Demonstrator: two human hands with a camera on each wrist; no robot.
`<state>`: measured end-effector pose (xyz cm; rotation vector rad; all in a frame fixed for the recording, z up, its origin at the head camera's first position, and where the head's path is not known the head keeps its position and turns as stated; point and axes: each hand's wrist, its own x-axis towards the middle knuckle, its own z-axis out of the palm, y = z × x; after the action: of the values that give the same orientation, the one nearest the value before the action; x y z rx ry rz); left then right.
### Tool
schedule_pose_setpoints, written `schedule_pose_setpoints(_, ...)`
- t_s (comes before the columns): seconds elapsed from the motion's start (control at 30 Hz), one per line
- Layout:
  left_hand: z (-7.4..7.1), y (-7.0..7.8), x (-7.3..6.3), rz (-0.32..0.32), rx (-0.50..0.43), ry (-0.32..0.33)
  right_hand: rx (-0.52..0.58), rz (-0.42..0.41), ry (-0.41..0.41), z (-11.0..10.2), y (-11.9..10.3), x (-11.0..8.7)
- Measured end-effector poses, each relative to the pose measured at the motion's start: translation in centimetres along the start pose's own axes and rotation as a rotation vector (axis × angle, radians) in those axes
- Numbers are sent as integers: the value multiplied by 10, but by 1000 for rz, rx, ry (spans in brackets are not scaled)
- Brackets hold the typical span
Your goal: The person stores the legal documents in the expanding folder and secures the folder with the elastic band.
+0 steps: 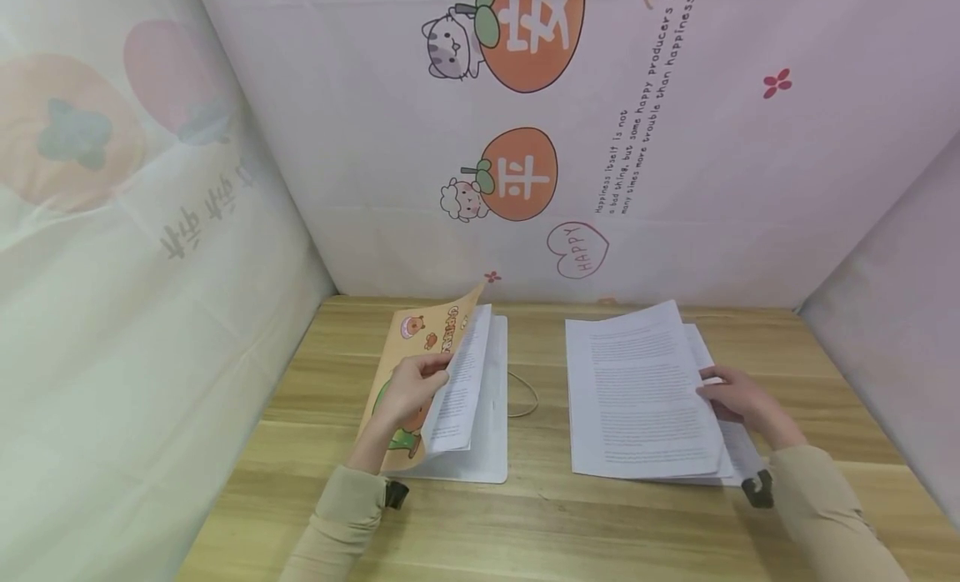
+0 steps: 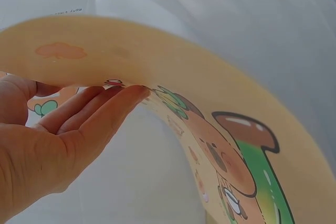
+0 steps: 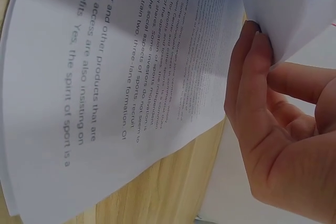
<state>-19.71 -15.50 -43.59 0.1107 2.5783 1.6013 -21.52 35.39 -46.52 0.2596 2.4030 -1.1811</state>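
Note:
My left hand holds the free edge of an orange cartoon-printed folder cover, which is lifted and bowed. In the left wrist view the cover arches over the fingers, its edge hiding the thumb tip. Under it, printed pages stand partly raised above the folder's pale back. To the right, my right hand pinches the right edge of a stack of printed sheets. Thumb and fingers meet at a bent-up sheet in the right wrist view, with English text on the page beside them.
A thin cord loop lies on the wooden table right of the folder. White printed cloth walls stand at the left, back and right of the table. Dark straps show at both cuffs.

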Motion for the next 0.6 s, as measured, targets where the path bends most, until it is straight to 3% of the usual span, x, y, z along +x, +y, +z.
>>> schedule_pose_setpoints(0.6, 0, 0, 1, -12, 7, -5, 114, -64, -43, -2, 8, -6)
